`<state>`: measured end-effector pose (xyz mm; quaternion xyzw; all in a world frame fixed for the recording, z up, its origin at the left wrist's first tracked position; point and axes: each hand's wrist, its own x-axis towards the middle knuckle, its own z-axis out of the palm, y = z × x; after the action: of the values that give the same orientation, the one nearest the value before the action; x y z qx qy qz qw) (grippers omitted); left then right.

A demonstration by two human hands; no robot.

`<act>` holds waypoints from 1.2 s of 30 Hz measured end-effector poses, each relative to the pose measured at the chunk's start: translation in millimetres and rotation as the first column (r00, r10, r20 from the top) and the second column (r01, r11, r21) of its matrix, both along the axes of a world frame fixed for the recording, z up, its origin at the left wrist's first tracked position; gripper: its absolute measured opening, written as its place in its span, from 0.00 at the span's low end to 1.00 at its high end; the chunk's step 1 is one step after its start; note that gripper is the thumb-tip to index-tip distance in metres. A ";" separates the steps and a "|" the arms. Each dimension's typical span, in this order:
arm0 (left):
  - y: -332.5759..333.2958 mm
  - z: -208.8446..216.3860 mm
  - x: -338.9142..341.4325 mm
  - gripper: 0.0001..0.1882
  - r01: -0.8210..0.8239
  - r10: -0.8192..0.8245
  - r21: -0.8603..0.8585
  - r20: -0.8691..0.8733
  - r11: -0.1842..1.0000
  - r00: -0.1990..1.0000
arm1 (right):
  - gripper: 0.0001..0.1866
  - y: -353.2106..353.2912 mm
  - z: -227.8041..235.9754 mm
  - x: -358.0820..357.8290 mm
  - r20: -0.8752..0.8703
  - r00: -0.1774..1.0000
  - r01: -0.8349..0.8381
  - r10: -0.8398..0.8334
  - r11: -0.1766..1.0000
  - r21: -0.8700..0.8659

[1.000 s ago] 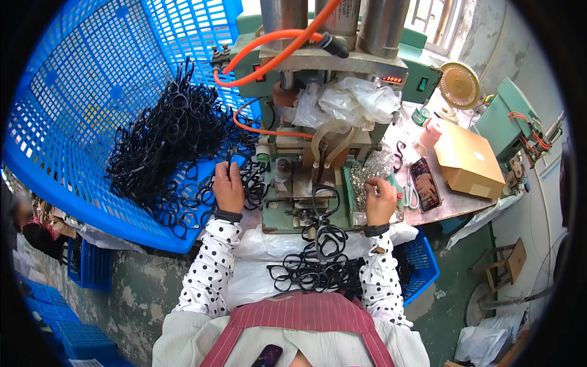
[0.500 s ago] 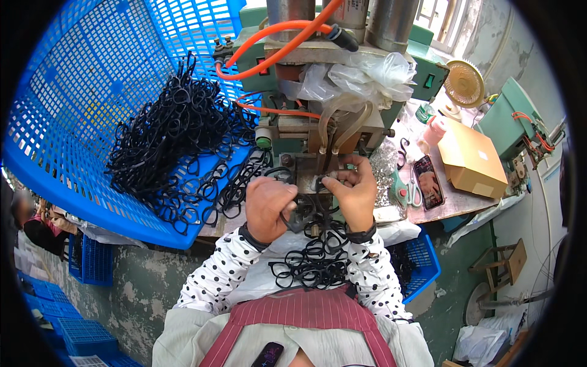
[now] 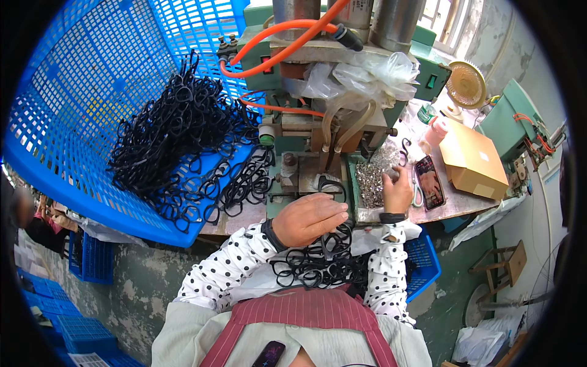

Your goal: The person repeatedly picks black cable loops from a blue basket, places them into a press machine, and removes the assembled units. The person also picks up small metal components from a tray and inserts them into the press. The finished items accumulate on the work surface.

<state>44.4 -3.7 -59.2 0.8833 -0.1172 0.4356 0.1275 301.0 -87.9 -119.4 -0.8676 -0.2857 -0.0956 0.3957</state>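
My left hand (image 3: 310, 220) is in front of the press, palm down, fingers stretched to the right. Just under its fingertips hang black loops (image 3: 336, 243); I see none gripped. A single black loop (image 3: 331, 185) lies on the metal work plate (image 3: 309, 181) below the press's tubes. At the right edge of a tray of small shiny metal pieces (image 3: 369, 181), my right hand (image 3: 397, 194) has its fingers bent and drawn together. Whatever is between them is too small to make out. More black loops (image 3: 306, 269) are heaped on my lap.
A large blue basket (image 3: 104, 208) holding a pile of black loops (image 3: 171, 116) stands at the left. Right of the tray lie scissors (image 3: 417, 192), a phone (image 3: 430, 182) and a cardboard box (image 3: 474, 158). The green press (image 3: 287, 131) rises ahead, with orange hoses (image 3: 275, 27).
My right hand has moved from the work plate rightward to the metal pieces. My left hand has come away from the plate, down and to the right, and its fingers have straightened.
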 end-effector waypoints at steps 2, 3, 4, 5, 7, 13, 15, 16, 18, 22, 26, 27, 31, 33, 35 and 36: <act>0.5 -3.8 -0.1 0.20 -0.005 0.005 0.007 0.000 1.000 1.000 | 0.15 -13.6 -11.8 10.8 0.099 0.986 -0.132 0.133 0.991 -0.020; 0.6 -5.1 0.1 0.20 -0.006 0.006 0.005 0.000 1.000 1.000 | 0.15 -14.4 -11.7 7.5 0.024 0.983 -0.185 0.184 0.983 0.015; 1.1 -5.9 0.6 0.20 -0.008 0.008 0.003 0.001 1.000 1.000 | 0.12 -21.0 -10.8 1.5 0.186 0.953 -0.226 0.241 0.969 -0.096; 1.4 -5.6 -0.1 0.20 -0.012 0.012 0.001 0.000 1.000 1.000 | 0.10 -20.0 -7.3 -9.7 0.234 0.943 -0.196 0.238 0.962 -0.190; 0.3 -5.0 -0.1 0.20 -0.005 0.005 -0.001 -0.006 1.000 1.000 | 0.09 -19.7 -14.4 -13.5 0.262 0.935 -0.185 0.240 0.958 -0.217; -0.5 -7.0 -2.9 0.21 -0.038 0.038 0.015 -0.008 0.999 0.999 | 0.06 -10.7 -32.1 -8.9 0.264 0.947 -0.163 0.186 0.981 -0.104; -3.8 -5.0 -8.8 0.20 -0.116 0.117 0.067 -0.008 0.991 0.993 | 0.07 -10.5 -23.1 -17.0 0.316 0.930 -0.135 0.187 0.975 -0.179; -3.6 -4.6 -12.4 0.20 -0.154 0.156 0.093 -0.006 0.984 0.988 | 0.07 -11.0 -26.9 -14.4 0.289 0.938 -0.152 0.193 0.976 -0.157; 9.8 -18.1 -25.7 0.21 -0.294 0.281 0.096 0.130 0.951 0.951 | 0.07 -15.0 -35.7 -4.8 0.237 0.951 -0.176 0.197 0.978 -0.107; 51.8 -51.3 -59.3 0.13 -0.755 0.795 -0.247 0.176 0.607 0.581 | 0.04 -14.7 -42.5 1.8 0.187 0.976 -0.143 0.115 0.979 0.146; 85.5 -64.8 -111.8 0.11 -0.935 0.908 0.150 -0.329 0.320 0.258 | 0.04 -13.2 -40.7 -3.2 0.327 0.943 -0.094 0.057 0.991 0.099; 92.7 -71.5 -120.8 0.11 -0.924 0.900 0.169 -0.340 0.343 0.272 | 0.03 -12.2 -39.1 -4.4 0.340 0.939 -0.105 0.061 0.988 0.113; 118.3 -88.5 -142.9 0.11 -0.851 0.849 0.216 -0.360 0.479 0.387 | 0.03 -13.4 -37.5 -7.1 0.333 0.938 -0.130 0.096 0.988 0.081; 128.2 -89.0 -144.6 0.10 -0.826 0.813 0.164 -0.355 0.539 0.460 | 0.04 -13.6 -33.7 -8.4 0.314 0.941 -0.163 0.128 0.983 0.088; 128.5 -81.3 -141.8 0.09 -0.819 0.783 -0.052 -0.264 0.571 0.563 | 0.05 -14.6 -33.4 -7.3 0.357 0.926 -0.154 0.125 0.987 0.054; 124.2 -70.1 -138.5 0.09 -0.795 0.766 -0.160 -0.214 0.585 0.606 | 0.06 -16.0 -33.9 -6.8 0.378 0.918 -0.148 0.124 0.988 0.034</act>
<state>-94.0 120.6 -129.2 0.8471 0.3443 0.4033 0.0353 294.2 -103.9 -153.3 -0.7987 -0.4124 -0.2404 0.3663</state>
